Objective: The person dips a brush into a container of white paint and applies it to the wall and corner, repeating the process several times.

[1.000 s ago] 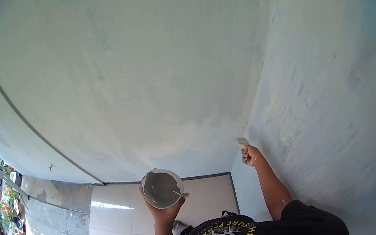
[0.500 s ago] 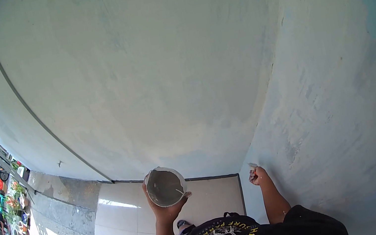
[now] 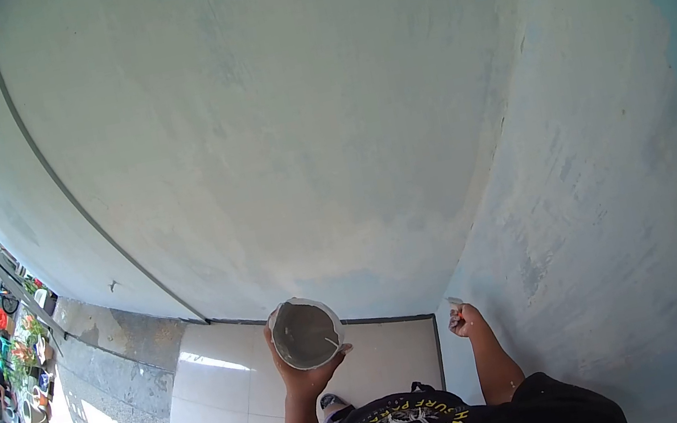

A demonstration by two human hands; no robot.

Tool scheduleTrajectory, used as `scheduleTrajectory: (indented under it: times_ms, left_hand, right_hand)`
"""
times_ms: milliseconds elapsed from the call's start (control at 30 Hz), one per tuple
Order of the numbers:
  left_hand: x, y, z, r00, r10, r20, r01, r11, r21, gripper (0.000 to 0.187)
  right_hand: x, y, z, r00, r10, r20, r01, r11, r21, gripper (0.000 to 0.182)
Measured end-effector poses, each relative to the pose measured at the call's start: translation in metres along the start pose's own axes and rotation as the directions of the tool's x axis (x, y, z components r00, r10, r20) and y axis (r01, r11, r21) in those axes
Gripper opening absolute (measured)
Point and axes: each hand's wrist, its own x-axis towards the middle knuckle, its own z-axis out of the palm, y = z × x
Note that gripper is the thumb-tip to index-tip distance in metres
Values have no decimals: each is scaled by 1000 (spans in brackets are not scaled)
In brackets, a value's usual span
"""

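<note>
My left hand (image 3: 298, 380) is wrapped round a round whitish tub (image 3: 341, 324), supporting it from below and the side. Smooth grey paste (image 3: 304, 335) fills part of the tub, and a pale strip shows at its right inner edge. Close to the right wall (image 3: 598, 247), my right hand (image 3: 464, 321) is closed round a small flat scraper (image 3: 454, 301), of which only a pale end shows. That end is at the wall near the corner; whether it touches cannot be made out. Pale smears mark the fingers of this hand.
A patchy pale wall (image 3: 282, 149) stands in front, meeting the right wall at a corner. A thin pipe (image 3: 74, 199) runs down it. Below lies a tiled floor (image 3: 211, 415) with a dark edge strip. Potted plants (image 3: 22, 353) and people (image 3: 0, 398) are outside at the left.
The view has shifted slightly, so the walls and the tub appear a little further right. Both hands keep their holds, and the right hand stays near the corner.
</note>
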Motion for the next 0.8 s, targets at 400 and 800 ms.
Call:
scheduleTrajectory:
  times_ms: [400, 800]
  left_hand:
    - [-2, -3, -3, 999, -38, 7, 38, 999, 2, 102]
    - [0, 3, -2, 998, -63, 32, 64, 998, -22, 102]
  right_hand:
    - [7, 54, -29, 993, 98, -63, -102, 993, -60, 24]
    - [4, 76, -59, 967, 220, -126, -230, 971, -70, 28]
